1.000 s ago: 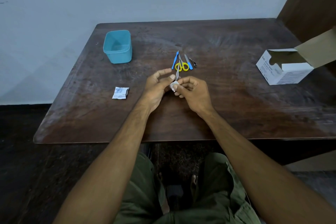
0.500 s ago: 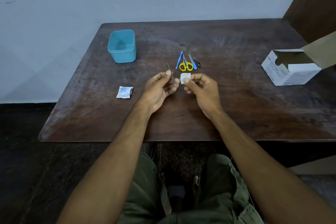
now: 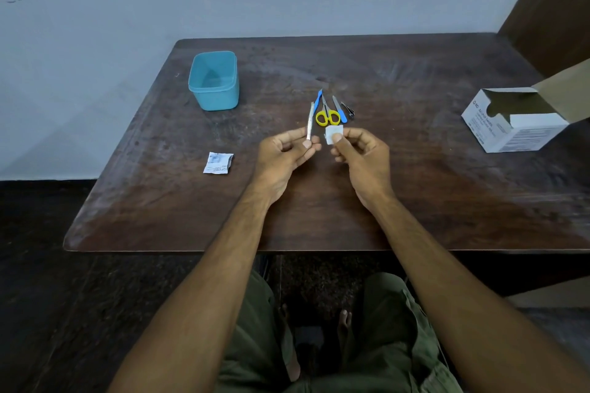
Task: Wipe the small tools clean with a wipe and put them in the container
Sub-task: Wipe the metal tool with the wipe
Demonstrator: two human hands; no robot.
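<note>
My left hand [image 3: 284, 153] pinches the lower end of a thin silver tool [image 3: 309, 120], which points away from me. A small white wipe [image 3: 333, 131] is pinched between thumb and fingers of my right hand [image 3: 360, 156], just right of the tool and apart from it. Beyond my hands on the dark wooden table [image 3: 415, 185] lie yellow-handled scissors [image 3: 327, 115], a blue tool [image 3: 318, 100], a blue-handled tool [image 3: 339, 110] and a small dark nail clipper [image 3: 348, 110]. The teal container [image 3: 214, 81] stands open at the far left, with nothing visible inside.
A torn white wipe packet [image 3: 218, 163] lies left of my left hand. An open white cardboard box [image 3: 514, 120] sits at the table's right side. A brown panel [image 3: 555, 3] rises at the far right corner.
My hands have parted: the wipe came off the silver tool. The left hand turned the tool, which leaned left half a second ago, to point straight away from me.
</note>
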